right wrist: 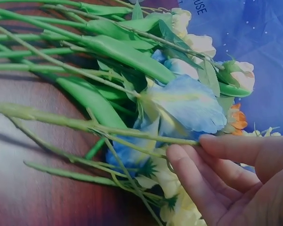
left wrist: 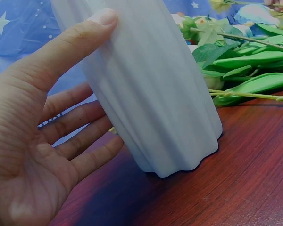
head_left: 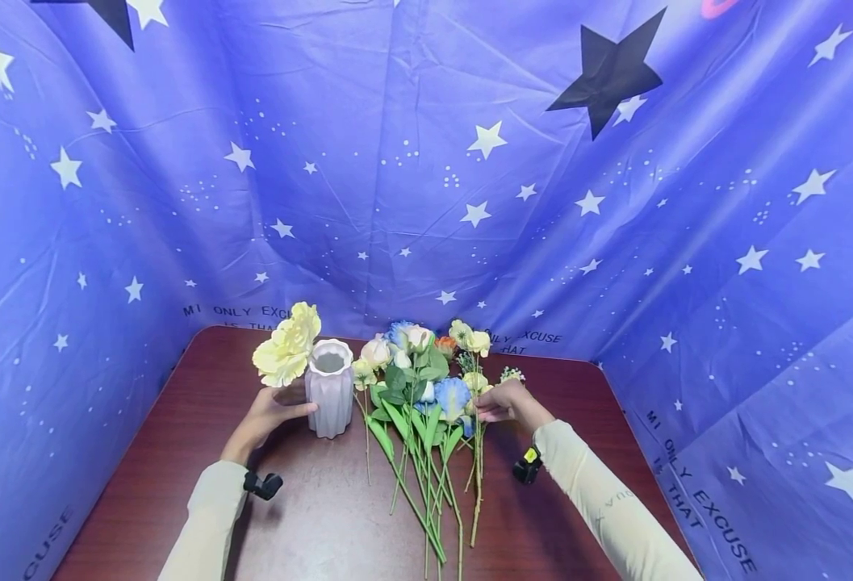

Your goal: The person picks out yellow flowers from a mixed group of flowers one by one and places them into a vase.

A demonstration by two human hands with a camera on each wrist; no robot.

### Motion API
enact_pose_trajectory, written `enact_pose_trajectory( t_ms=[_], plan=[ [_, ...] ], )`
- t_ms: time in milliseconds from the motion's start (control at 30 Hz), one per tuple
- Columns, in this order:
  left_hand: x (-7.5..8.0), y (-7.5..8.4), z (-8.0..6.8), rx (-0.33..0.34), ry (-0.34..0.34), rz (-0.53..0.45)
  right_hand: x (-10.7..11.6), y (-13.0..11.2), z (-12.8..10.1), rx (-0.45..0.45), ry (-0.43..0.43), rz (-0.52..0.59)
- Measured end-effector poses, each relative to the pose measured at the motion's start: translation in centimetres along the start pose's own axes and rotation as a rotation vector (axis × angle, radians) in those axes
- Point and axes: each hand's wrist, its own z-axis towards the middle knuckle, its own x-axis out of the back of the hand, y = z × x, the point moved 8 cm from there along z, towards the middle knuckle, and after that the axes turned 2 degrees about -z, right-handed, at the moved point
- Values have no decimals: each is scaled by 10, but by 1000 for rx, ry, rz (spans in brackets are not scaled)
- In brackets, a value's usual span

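A pale, ribbed vase (head_left: 330,397) stands on the table. My left hand (head_left: 269,420) grips its side, the thumb (left wrist: 92,33) lying across the front and the other fingers reaching toward its back. A large yellow flower (head_left: 288,345) shows just left of the vase's mouth, its stem hidden. My right hand (head_left: 508,401) pinches a thin green stem (right wrist: 146,137) between thumb and fingertips, at the right side of a pile of artificial flowers. Right by those fingertips are a blue iris (right wrist: 188,106) and pale yellow blooms (right wrist: 179,197).
The flower pile lies mid-table, with white tulips, pink roses (head_left: 376,352), an orange bloom (head_left: 445,345) and green leaves (head_left: 397,386), stems pointing toward the front. A star-printed blue cloth (head_left: 411,202) surrounds the dark red table (head_left: 288,524) at the back and sides.
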Motion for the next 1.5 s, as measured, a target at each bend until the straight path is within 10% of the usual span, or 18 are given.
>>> enact_pose_trajectory(
  t_ms=[633, 1500],
  plan=[
    [-1, -1, 0, -15, -3, -14, -1, -13, -11, 114, 91, 52],
    [-1, 0, 1, 6, -8, -18, 15, -80, -61, 306, -66, -10]
  ],
)
